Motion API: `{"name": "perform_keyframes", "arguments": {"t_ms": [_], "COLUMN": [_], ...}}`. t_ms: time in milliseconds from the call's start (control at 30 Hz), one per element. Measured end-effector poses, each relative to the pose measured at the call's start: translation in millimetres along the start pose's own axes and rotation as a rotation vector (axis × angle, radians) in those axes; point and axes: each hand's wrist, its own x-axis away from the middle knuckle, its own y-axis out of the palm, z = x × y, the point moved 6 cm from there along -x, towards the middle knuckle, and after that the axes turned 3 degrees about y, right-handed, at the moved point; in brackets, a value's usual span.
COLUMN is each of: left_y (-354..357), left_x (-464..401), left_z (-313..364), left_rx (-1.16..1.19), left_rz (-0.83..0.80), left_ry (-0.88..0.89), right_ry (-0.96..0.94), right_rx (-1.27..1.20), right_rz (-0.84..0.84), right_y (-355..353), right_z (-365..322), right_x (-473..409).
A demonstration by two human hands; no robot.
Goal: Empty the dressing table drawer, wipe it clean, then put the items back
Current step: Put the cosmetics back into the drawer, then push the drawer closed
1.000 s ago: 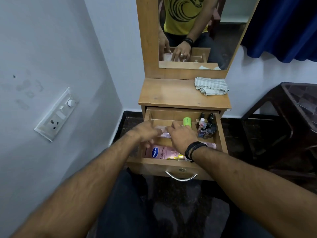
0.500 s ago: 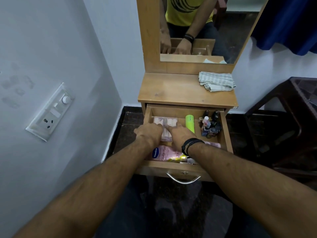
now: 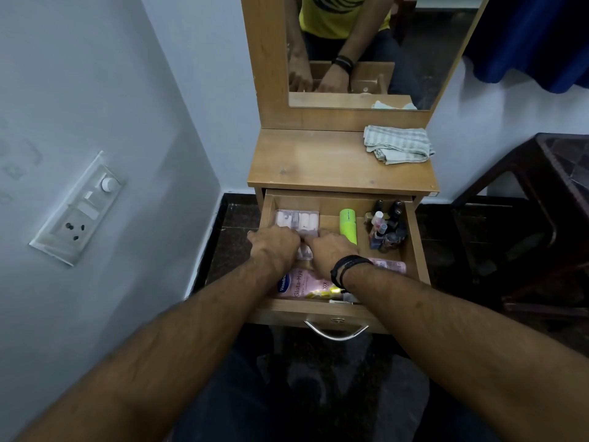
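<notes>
I see both hands, left hand (image 3: 276, 247) and right hand (image 3: 331, 250), resting in the open drawer (image 3: 414, 237) on a pink-white packet (image 3: 296, 221), though I cannot tell their grip.

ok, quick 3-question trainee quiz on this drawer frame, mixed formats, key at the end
1. True or false: the striped cloth lies inside the drawer.
2. Which item lies nearest the drawer's front edge? A) green tube B) pink Vaseline bottle C) small dark bottles
3. Fill in: both hands, left hand and right hand, meet at the clear ____ of small white items.

Key: 1 false, it lies on the tabletop. 2 B. 3 box.
</notes>
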Motion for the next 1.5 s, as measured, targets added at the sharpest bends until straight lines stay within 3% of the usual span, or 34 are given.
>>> {"name": "perform_keyframes", "arguments": {"t_ms": [300, 600, 1133, 1500], "left_y": [1, -25, -50, -26], "left_x": [3, 34, 115, 168], "left_z": [1, 0, 34, 63], "left_rx": [0.04, 0.119, 0.184, 0.205], "left_rz": [-0.007, 0.089, 0.25, 0.168], "left_ry": [0.008, 0.04, 0.176, 0.236], "right_ry": [0.006, -0.036, -0.011, -0.017], "right_rx": [-0.067, -0.115, -0.16, -0.135], "right_rz": [0.01, 0.083, 0.357, 0.337], "right_y": [1, -28, -51, -18], "right_z": [-1, 0, 4, 4], "right_x": [3, 39, 141, 196]}}
